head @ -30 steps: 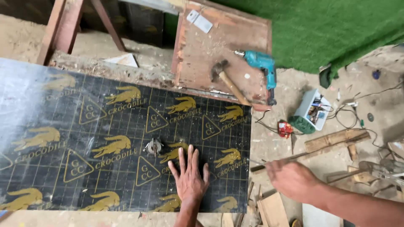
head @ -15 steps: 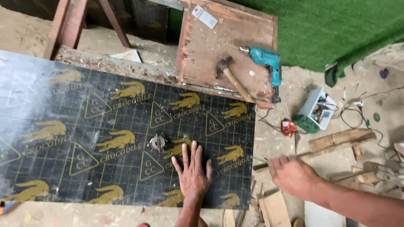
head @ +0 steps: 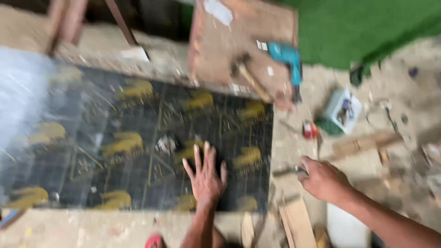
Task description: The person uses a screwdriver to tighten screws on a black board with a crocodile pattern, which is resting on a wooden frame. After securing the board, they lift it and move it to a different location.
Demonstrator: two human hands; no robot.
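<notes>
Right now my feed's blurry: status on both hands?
Left hand flat, open on black panel. Right hand closed on thin rod, off panel. Small metal piece near left fingers.

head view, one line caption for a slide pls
Left hand flat on a black printed panel; right hand beside its edge over the littered floor.

Left hand point(head: 205, 177) flat, fingers spread, palm down; right hand point(head: 324, 179) curled, apparently gripping, blurred.

2 bare hands and forearms, blurred

The left hand point(head: 205, 177) and right hand point(head: 324, 179) are showing no gloves, rings or watch; both forearms are appearing sleeveless to the frame edge. Motion blur is hiding finer detail.
</notes>
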